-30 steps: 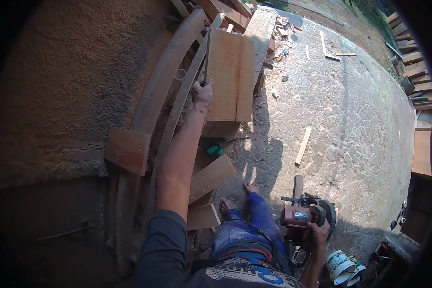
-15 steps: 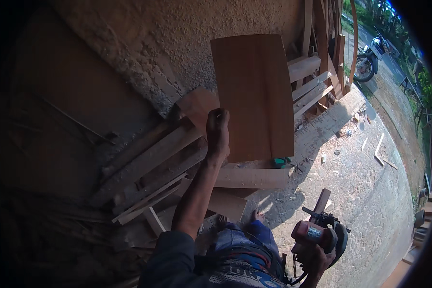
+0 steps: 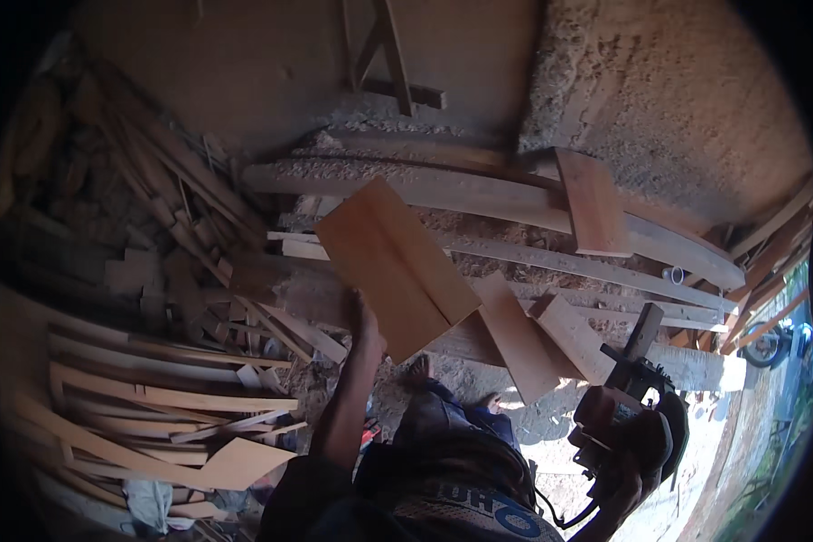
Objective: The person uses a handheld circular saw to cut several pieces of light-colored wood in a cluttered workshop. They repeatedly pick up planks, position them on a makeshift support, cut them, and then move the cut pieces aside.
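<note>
Rough wall point(image 3: 659, 117), board point(image 3: 396, 271), long axis slanting down-right

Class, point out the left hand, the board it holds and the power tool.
Left hand point(image 3: 368, 336): head view, middle of the hand.
Board point(image 3: 394, 273): head view, its broad face.
Power tool point(image 3: 616, 414): head view, reddish motor housing.

On the far side, a reddish-brown board point(image 3: 594, 206) rests across a long plank point(image 3: 479, 197) near a rough wall point(image 3: 677, 99), a small pale ring point(image 3: 667, 274) to its right. Curved wooden pieces point(image 3: 172, 395) lie near left, beside a whitish bag point(image 3: 147, 502). A wheel point(image 3: 766, 347) shows far right.
</note>
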### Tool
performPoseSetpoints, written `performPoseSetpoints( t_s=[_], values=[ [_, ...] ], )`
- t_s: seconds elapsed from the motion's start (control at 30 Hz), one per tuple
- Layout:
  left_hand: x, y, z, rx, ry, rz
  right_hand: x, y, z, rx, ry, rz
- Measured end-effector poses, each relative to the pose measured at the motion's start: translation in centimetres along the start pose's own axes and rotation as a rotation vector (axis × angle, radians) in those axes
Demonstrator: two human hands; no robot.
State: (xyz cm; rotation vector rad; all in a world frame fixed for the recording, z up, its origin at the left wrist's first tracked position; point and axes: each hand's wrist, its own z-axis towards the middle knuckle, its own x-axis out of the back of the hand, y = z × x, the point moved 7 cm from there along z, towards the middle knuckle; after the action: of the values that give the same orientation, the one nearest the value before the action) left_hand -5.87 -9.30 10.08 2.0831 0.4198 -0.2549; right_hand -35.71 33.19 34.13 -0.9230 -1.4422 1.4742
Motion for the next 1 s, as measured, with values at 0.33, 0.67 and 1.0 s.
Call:
performPoseSetpoints(
  t_s=[0.33, 0.67, 1.0],
  values=[
    [14.6, -4.2, 0.3, -0.111, 0.526, -0.167, -13.5, 0.7, 0.2, 0.879, -0.583, -0.680],
    [17.9, -8.2, 3.0, -0.084, 0.701, -0.237, -22.8, 3.1, 0.2, -0.445, -0.715, 0.095],
    [16.9, -7.2, 5.0, -0.181, 0.741, -0.280, -23.5, 3.0, 0.5, -0.317, -0.853, -0.118]
  ],
)
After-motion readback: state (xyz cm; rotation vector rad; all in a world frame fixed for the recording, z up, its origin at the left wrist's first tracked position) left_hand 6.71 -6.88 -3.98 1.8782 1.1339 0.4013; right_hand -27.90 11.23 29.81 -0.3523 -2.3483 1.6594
